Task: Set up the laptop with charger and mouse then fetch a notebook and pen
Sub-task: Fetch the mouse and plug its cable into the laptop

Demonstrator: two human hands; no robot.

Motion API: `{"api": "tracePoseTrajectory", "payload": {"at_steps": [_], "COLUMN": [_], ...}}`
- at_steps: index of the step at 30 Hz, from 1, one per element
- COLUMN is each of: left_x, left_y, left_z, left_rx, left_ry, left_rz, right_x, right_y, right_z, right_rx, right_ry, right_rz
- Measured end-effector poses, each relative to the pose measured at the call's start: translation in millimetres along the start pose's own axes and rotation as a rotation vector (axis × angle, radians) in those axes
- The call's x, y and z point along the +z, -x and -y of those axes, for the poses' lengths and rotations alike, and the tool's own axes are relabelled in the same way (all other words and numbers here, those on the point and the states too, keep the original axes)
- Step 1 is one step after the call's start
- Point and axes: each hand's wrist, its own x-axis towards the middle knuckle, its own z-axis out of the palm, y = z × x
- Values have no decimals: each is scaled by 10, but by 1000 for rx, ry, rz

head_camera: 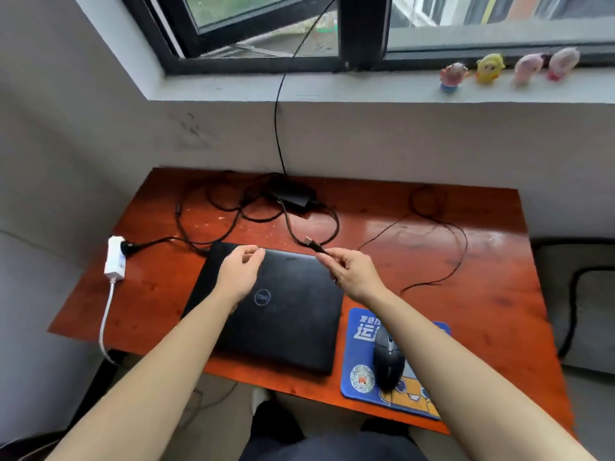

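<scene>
Your right hand (352, 271) pinches one USB plug (311, 242) above one closed laptop (283, 314) on the worktop (466, 294); your left hand (238, 271) hovers half-curled, empty; one mouse (387, 359) sits right of the laptop.

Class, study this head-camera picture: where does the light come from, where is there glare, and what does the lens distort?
Head view: daylight enters through the window; a pale glare patch lies on the desk right of the laptop; the wide-angle lens bows the windowsill and stretches the forearms; edges look soft.
</scene>
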Motion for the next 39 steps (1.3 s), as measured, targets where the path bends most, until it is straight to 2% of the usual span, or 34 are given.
{"api": "tracePoseTrajectory", "payload": {"at_steps": [5, 11, 14, 17, 21, 24, 26, 29, 35, 39], "left_x": [-452, -1044, -1263, -1525, -1714, -1810, -1822, -1798, -1633, -1539], "left_y": [-264, -715, -926, -1160, -1424, -1621, -1719, -1751, -1710, -1696], "left_z": [82, 289, 368, 524, 713, 898, 1031, 1200, 1525, 1665], "left_rx": [41, 184, 217, 210, 209, 185, 178, 180, 77, 60], "left_ry": [132, 89, 103, 118, 96, 66, -24, -151, -309, -432], "left_rz": [159, 458, 441, 416, 324, 264, 262, 266, 369, 285], "right_x": [699, 1412, 1653, 1899, 1920, 1826, 1780, 1761, 1946, 2158], "right_y": [-106, -351, -490, -596, -628, -633, -679, -809, -1305, -1578], "right_z": [305, 800, 974, 1029, 915, 791, 725, 707, 757, 797], "right_rx": [18, 47, 79, 204, 303, 417, 418, 346, 193, 127], "right_ry": [88, 221, 399, 571, 836, 772, 711, 648, 557, 426], "right_rz": [98, 136, 75, -22, 9, -70, -96, -71, -64, -44]}}
